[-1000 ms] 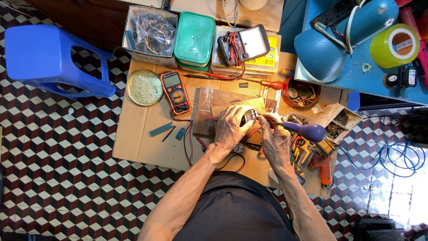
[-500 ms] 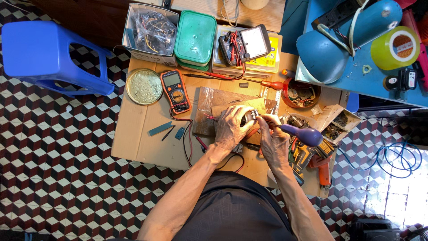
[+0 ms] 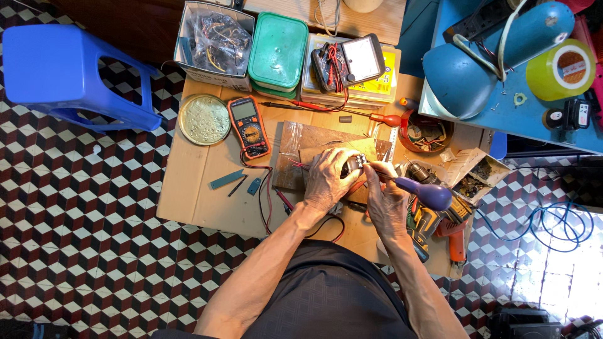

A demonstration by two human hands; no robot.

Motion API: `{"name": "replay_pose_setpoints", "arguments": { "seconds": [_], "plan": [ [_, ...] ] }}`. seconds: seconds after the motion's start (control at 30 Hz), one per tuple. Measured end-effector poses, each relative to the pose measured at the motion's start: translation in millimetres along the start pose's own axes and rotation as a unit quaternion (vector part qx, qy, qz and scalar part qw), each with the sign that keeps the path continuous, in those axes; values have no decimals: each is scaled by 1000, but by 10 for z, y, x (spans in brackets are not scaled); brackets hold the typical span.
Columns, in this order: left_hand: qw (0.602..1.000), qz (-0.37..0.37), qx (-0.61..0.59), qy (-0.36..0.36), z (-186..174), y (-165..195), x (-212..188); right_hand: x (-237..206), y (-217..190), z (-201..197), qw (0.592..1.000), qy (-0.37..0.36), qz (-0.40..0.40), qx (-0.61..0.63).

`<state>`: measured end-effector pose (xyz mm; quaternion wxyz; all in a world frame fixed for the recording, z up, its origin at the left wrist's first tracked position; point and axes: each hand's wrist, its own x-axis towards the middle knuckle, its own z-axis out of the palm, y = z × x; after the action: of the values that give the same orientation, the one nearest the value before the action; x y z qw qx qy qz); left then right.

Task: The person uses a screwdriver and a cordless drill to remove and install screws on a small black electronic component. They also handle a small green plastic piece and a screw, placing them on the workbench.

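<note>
My left hand (image 3: pixel 328 179) grips a small dark metal part (image 3: pixel 353 164) over a wooden board (image 3: pixel 298 141) on a sheet of cardboard (image 3: pixel 188 194). My right hand (image 3: pixel 384 199) holds a purple-handled tool (image 3: pixel 427 191), its thin shaft pointing left and its tip against the small part. Both hands are close together, fingers nearly touching. The fingers hide most of the part.
An orange multimeter (image 3: pixel 249 127) with leads lies left of the board, next to a round brass lid (image 3: pixel 203 119). Behind are a green box (image 3: pixel 277 50), a bag of wires (image 3: pixel 215 39) and an analog meter (image 3: pixel 349 61). A drill (image 3: pixel 433 216), a blue stool (image 3: pixel 69 75) and a blue table (image 3: pixel 502 69) surround.
Both hands stay on the small part. The purple handle has tilted slightly lower to the right.
</note>
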<state>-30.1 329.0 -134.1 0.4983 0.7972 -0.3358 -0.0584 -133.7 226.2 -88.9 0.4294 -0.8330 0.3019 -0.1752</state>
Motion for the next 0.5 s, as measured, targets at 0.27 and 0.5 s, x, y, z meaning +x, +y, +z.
{"name": "replay_pose_setpoints", "arguments": {
  "seconds": [0.27, 0.5],
  "plan": [
    [1000, -4, -7, -6, -13, -15, -6, 17, 18, 21, 996, 5, -82, -28],
    [1000, -9, 4, -5, -13, -22, 7, 84, -41, 29, 998, -3, -56, -32]
  ]
}}
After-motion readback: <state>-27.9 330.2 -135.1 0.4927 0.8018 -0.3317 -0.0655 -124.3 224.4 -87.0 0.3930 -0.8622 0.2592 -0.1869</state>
